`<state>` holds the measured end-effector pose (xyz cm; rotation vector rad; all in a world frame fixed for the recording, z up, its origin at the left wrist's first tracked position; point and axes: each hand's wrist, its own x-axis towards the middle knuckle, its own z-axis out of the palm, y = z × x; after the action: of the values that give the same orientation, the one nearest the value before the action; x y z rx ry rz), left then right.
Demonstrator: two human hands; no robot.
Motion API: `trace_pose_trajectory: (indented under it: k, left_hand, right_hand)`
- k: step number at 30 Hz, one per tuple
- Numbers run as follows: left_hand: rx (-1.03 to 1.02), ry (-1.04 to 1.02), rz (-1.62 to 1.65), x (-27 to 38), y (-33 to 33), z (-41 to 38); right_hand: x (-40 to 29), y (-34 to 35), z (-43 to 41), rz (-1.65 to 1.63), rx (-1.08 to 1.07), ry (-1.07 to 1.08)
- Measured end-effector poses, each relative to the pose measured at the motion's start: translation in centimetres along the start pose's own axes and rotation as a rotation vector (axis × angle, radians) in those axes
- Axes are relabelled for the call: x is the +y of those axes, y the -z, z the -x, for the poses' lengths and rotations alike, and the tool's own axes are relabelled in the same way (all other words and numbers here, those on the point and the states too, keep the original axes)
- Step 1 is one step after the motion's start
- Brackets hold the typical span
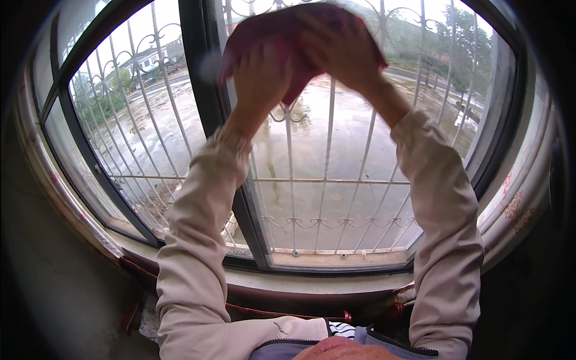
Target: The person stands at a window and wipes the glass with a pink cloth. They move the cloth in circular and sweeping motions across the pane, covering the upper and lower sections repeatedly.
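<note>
Both arms are raised in front of a window. A dark red cloth [265, 33] is spread between my hands at the upper pane, its lower corner hanging down. My left hand [261, 81] lies against the cloth's left part, fingers pointing up. On its right part is my right hand [344, 56], fingers slanting up and left. Both hands and the cloth are blurred. Behind them is the window glass [310, 148]; whether the cloth touches it cannot be told for certain.
A dark window frame post [204, 67] rises left of the cloth. White metal security bars [330, 121] stand outside the glass, before wet ground. Below runs a pale sill [315, 283], with dark red wooden furniture [288, 312] beneath. Patterned curtains [513, 202] hang at the sides.
</note>
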<state>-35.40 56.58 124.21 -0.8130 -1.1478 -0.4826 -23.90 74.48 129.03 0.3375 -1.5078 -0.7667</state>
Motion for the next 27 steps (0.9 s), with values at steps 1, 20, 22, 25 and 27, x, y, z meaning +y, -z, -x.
trace_pose_trajectory:
  k: [1,20,22,25,27]
  left_hand:
    - [-0.006,0.005,0.100,-0.6,-1.2,-2.3]
    - [-0.239,0.055,0.078,0.8,1.7,5.3]
    - [-0.131,0.078,0.020,-2.0,0.3,0.6]
    - [0.003,0.033,0.071,-6.0,-0.8,-5.8]
    - [0.002,0.072,0.116,-6.8,-1.2,-8.0]
  right_hand:
    - [1.3,0.0,-1.2,0.060,0.018,-0.060]
    - [-3.2,3.1,3.3,-0.099,-0.205,0.096]
    - [-1.3,0.8,-1.4,-0.077,-0.102,0.050]
    - [1.3,-0.2,-8.0,-0.112,-0.039,-0.017]
    - [1.6,-0.3,-9.6,-0.058,0.011,-0.024]
